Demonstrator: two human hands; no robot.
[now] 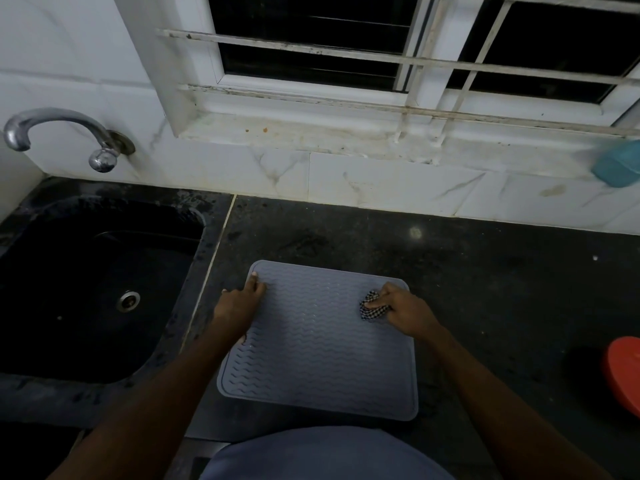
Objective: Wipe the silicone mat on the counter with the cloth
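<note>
A grey silicone mat (318, 344) with a wavy ribbed surface lies flat on the dark stone counter (485, 271), close to the front edge. My left hand (240, 306) presses flat on the mat's left edge, fingers spread toward its far left corner. My right hand (403, 310) rests on the mat's far right part, fingers closed around a bunched black-and-white checked cloth (372, 306). The cloth touches the mat just left of my knuckles.
A black sink (86, 282) with a metal drain sits left of the mat, under a chrome tap (62, 133). A red round object (623, 372) sits at the counter's right edge. A teal object (618, 164) rests by the window sill. White tiled wall behind.
</note>
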